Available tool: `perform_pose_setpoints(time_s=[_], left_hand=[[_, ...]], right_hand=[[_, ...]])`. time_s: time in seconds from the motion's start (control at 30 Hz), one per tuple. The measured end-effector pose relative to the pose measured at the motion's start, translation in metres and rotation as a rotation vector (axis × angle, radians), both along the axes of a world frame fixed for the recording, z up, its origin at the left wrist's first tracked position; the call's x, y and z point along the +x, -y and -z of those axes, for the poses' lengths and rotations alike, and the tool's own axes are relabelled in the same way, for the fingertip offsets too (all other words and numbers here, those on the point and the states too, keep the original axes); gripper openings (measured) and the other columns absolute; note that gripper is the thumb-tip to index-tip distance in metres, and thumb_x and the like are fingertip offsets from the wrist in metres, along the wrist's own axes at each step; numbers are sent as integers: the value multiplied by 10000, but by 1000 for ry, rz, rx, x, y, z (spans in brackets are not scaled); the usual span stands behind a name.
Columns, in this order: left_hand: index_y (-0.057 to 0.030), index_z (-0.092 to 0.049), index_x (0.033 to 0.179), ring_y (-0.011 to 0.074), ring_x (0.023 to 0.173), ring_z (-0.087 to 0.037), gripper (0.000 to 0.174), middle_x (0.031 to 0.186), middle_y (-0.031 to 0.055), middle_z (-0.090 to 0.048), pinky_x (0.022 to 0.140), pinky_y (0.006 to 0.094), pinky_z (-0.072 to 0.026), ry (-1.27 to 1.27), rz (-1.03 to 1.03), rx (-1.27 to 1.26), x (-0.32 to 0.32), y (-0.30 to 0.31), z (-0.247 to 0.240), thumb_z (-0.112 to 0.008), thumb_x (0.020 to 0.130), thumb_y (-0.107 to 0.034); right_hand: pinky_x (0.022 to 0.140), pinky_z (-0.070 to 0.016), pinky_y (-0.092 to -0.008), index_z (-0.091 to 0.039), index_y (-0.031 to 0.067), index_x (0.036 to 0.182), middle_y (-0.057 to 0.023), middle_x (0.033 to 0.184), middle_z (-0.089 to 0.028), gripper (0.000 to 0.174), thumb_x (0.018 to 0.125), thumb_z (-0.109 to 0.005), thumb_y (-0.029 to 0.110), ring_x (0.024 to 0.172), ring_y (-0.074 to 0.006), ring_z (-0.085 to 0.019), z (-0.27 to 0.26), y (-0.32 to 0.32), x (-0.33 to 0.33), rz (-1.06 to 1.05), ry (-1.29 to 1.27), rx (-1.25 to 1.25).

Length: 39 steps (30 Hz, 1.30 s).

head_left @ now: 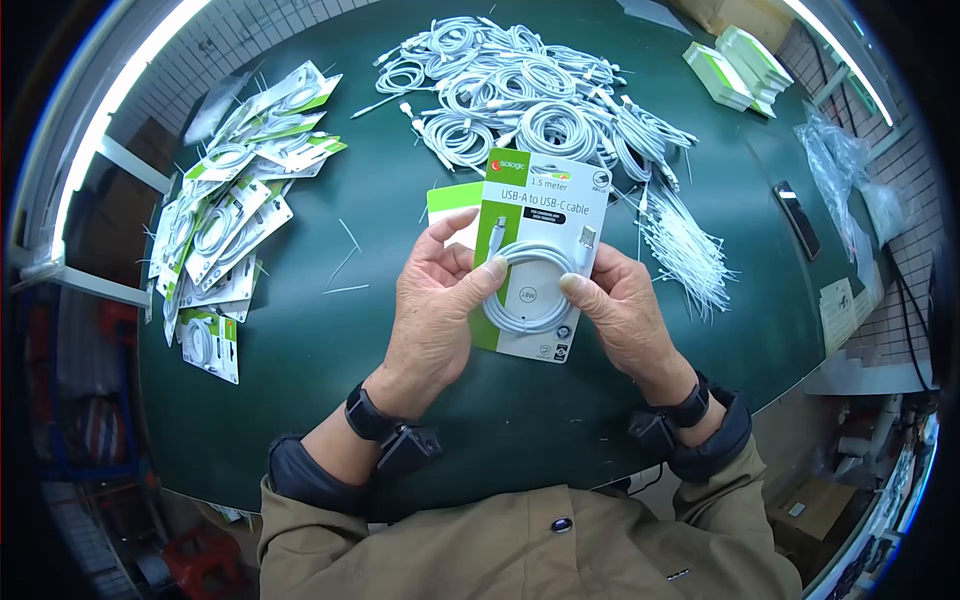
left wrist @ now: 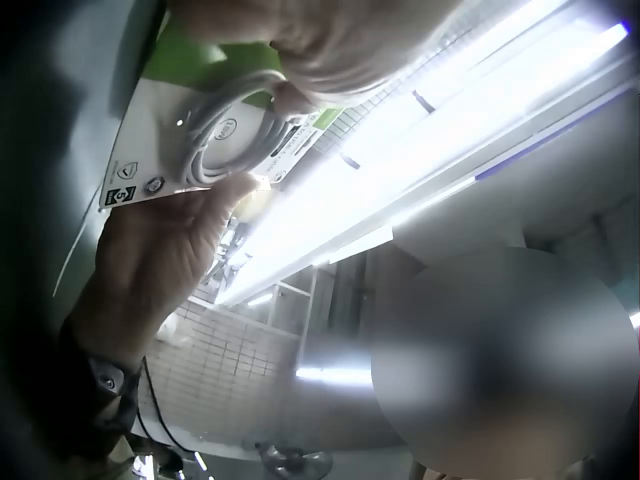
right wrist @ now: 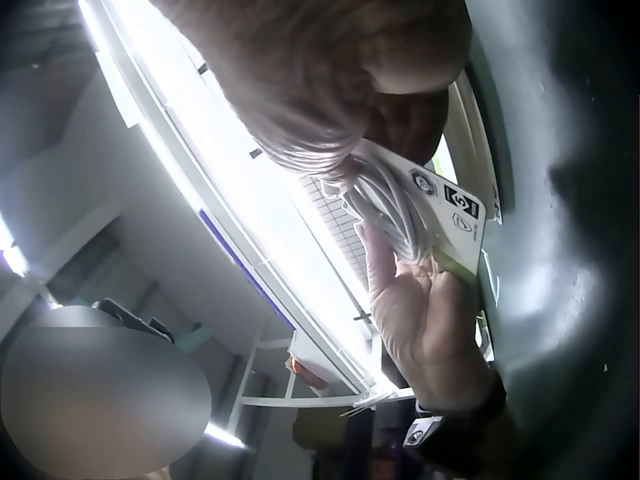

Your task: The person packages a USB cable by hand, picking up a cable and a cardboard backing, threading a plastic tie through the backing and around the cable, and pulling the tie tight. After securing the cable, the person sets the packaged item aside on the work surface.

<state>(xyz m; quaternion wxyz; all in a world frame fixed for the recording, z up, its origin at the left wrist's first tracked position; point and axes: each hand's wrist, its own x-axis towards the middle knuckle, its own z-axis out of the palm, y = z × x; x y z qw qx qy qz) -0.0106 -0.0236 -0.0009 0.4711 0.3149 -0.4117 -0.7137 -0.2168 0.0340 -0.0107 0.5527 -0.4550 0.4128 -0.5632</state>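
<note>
A person holds a white and green card (head_left: pixel 532 277) up over the middle of the desk (head_left: pixel 270 425), facing the near edge. A coiled white cable (head_left: pixel 522 326) lies on its front, and the print reads "USB-A to USB-C cable". The left hand (head_left: pixel 430 315) grips the card from the left, the right hand (head_left: pixel 625 310) from the right. Both are clamped on it: each thumb presses the coil in front, with the other fingers partly hidden behind. A second card (head_left: pixel 454 198) shows behind the first; whether it is held or lying down, I cannot tell.

Beyond the hands, toward the far edge, spreads a heap of coiled cables (head_left: pixel 530 85). To its right lies a bundle of thin white ties (head_left: pixel 690 260), with a phone (head_left: pixel 796 220) and a plastic bag (head_left: pixel 850 180) by the right edge. Stacks of cards (head_left: pixel 730 78) sit near the far right corner. Packed cables (head_left: pixel 225 225) overlap along the left edge, and a few loose ties (head_left: pixel 346 290) lie between them and the left hand.
</note>
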Motion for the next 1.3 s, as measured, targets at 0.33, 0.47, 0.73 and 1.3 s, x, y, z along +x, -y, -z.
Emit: perform_pose_setpoints(time_s=[0.33,0.47,0.73,1.3], left_hand=[[-74,-728,1280,236,1175,-664,345,1278,122,-639,983,342,-549,350,-20,-670,-15,-7,5,-694,957,43],[-43,-742,1201,226,1085,-697,266,1200,116,-672,924,333,-572,381,-10,-684,-13,-1,6,-751,936,-10],[-20,-760,1117,160,1015,-682,183,1122,75,-696,885,291,-560,488,-45,-634,-13,-3,4,-777,938,-52],[-112,-774,1109,279,1155,-612,367,1219,44,-655,915,402,-563,880,-62,-1362,-2,-5,-23,-860,753,-87]], right_hand=[[877,-557,-271,-685,-53,1278,-77,1135,-743,371,1058,-668,245,991,-92,-660,2,-3,2,-18,88,30],[867,-555,-263,-689,-48,1274,-70,1124,-743,368,1070,-648,256,982,-84,-654,1,-5,7,-6,75,28],[871,-561,-268,-674,-47,1280,-75,1132,-741,355,1078,-631,241,992,-96,-665,6,-5,9,2,36,45],[889,-581,-293,-576,-31,1323,-119,1175,-721,368,1094,-586,256,1019,-119,-687,5,3,4,207,55,-23]])
